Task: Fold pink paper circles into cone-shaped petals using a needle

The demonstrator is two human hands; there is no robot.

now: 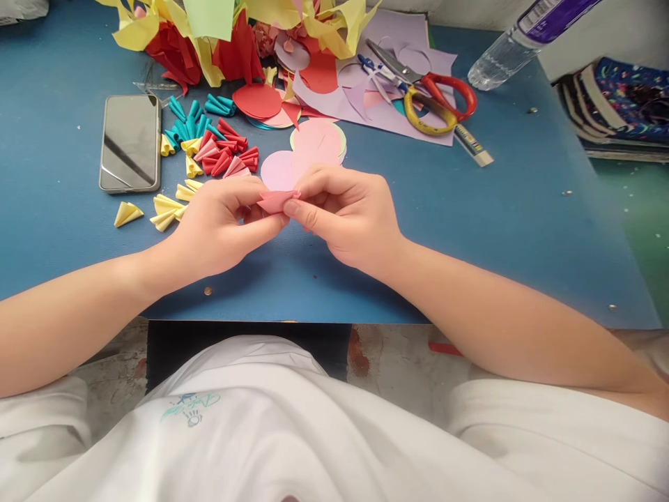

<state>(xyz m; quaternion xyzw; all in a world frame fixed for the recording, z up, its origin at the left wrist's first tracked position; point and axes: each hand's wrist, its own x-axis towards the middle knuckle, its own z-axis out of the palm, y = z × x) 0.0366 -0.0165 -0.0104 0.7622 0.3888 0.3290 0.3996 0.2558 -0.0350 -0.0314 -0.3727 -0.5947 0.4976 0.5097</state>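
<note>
A small pink folded paper piece point(279, 201) is pinched between both hands above the blue table. My left hand point(222, 222) grips its left end with thumb and fingers. My right hand point(352, 213) pinches its right end between thumb and forefinger. Just beyond the hands lie flat paper circles point(318, 141) in pink, lilac and pale green, partly overlapping. To the left, several rolled paper cones point(227, 150) in teal, red, pink and yellow sit in a loose group. A single yellow cone point(128, 214) rests apart from them.
A phone point(130, 143) lies at the left. Scissors with red and yellow handles point(439, 101) rest on lilac paper scraps point(444, 66). A plastic bottle point(504, 59) stands at the back right. Crumpled yellow and red paper point(235, 45) is heaped behind the cones. The blue table's point(496, 230) front edge is near me.
</note>
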